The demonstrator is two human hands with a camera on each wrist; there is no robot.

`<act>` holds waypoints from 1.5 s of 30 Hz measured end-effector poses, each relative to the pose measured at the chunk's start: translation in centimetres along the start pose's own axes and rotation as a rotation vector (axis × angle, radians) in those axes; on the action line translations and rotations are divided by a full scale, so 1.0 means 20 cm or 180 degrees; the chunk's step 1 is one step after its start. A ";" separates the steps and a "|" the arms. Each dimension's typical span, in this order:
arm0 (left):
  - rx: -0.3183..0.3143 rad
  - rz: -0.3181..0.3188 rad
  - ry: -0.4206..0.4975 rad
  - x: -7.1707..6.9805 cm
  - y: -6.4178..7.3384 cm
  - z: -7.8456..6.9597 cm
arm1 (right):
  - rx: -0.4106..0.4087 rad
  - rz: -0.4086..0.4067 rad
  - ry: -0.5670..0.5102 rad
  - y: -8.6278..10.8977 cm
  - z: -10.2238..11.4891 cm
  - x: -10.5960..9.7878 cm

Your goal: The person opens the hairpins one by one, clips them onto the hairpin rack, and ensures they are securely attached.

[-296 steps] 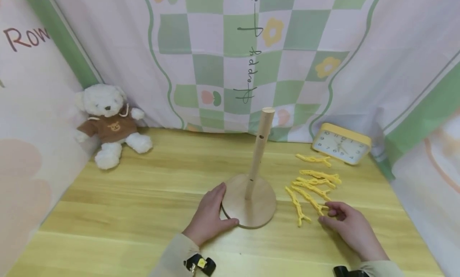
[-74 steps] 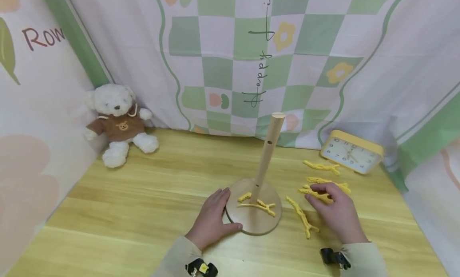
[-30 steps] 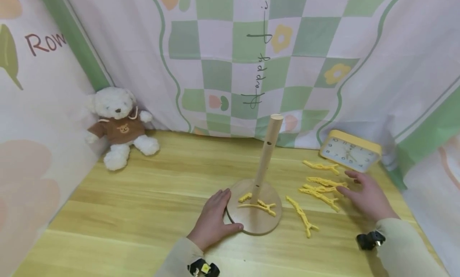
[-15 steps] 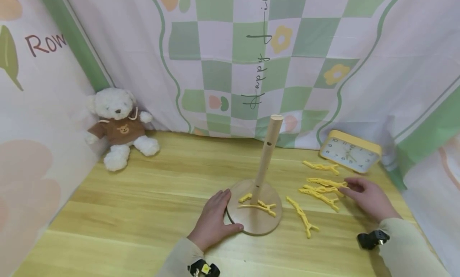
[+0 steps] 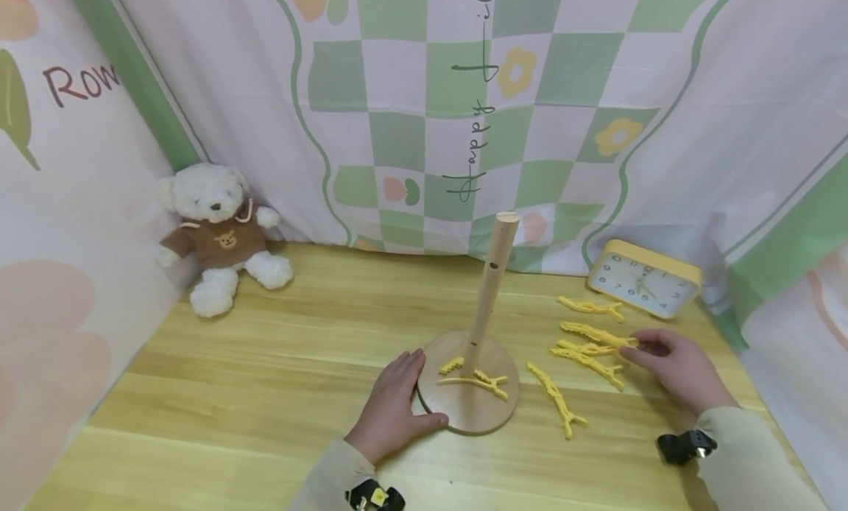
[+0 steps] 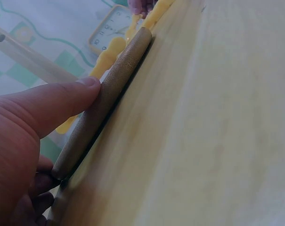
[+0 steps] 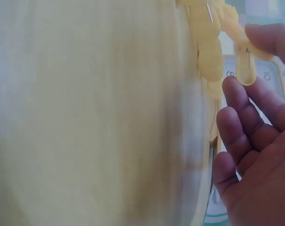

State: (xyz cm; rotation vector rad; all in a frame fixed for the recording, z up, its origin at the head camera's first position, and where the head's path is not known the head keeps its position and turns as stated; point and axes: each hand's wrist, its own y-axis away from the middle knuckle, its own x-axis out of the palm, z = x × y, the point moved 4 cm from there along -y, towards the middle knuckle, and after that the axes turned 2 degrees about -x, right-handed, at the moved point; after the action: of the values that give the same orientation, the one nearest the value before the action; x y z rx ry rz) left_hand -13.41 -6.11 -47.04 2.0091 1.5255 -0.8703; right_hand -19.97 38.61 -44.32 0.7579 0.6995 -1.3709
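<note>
A wooden stand (image 5: 480,415) has a round base and an upright post with holes. My left hand (image 5: 391,408) holds the base by its near left rim, the thumb pressing the edge in the left wrist view. Low on the post, a yellow hair clip (image 5: 493,384) has one arm in front of it and one behind. My right hand (image 5: 676,367) pinches the right end of another yellow hair clip (image 5: 589,333) between thumb and fingertips. That clip's end (image 7: 246,70) shows between them in the right wrist view. Several similar clips (image 5: 596,367) lie just in front of it.
One loose clip (image 5: 556,400) lies right of the base, another (image 5: 589,307) near the yellow alarm clock (image 5: 642,279). A white teddy bear (image 5: 225,238) in a brown top sits back left. A green-and-white checked curtain (image 5: 457,128) hangs behind the wooden table (image 5: 232,408).
Compared with the oldest frame, a clip now sits at the post's foot. My right hand left the front clips, closed on a rear clip's end and shifted it slightly. The left hand stayed.
</note>
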 end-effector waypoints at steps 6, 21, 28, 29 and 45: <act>-0.0029 0.0017 -0.0002 0.00 0.00 0.00 | -0.0125 -0.0167 0.0021 0.03 0.06 0.01; -0.0008 0.0007 -0.0012 0.00 0.00 0.00 | -0.0298 -0.0314 0.0055 0.13 0.26 0.10; -0.0001 0.0009 -0.0003 0.00 0.00 0.00 | -0.0461 -0.0473 -0.0001 0.18 0.34 0.15; 0.0000 0.0005 0.0009 0.00 0.00 0.00 | -0.0489 -0.0517 -0.0006 0.18 0.36 0.16; -0.0010 0.0022 -0.0009 0.00 0.00 0.00 | -0.0891 -0.0606 -0.0219 0.26 0.51 0.26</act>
State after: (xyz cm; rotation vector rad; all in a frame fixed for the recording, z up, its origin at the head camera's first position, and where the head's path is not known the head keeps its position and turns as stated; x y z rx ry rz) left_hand -13.49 -6.10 -47.13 2.0091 1.5164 -0.8673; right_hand -14.40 27.50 -42.15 0.4284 0.9045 -1.4251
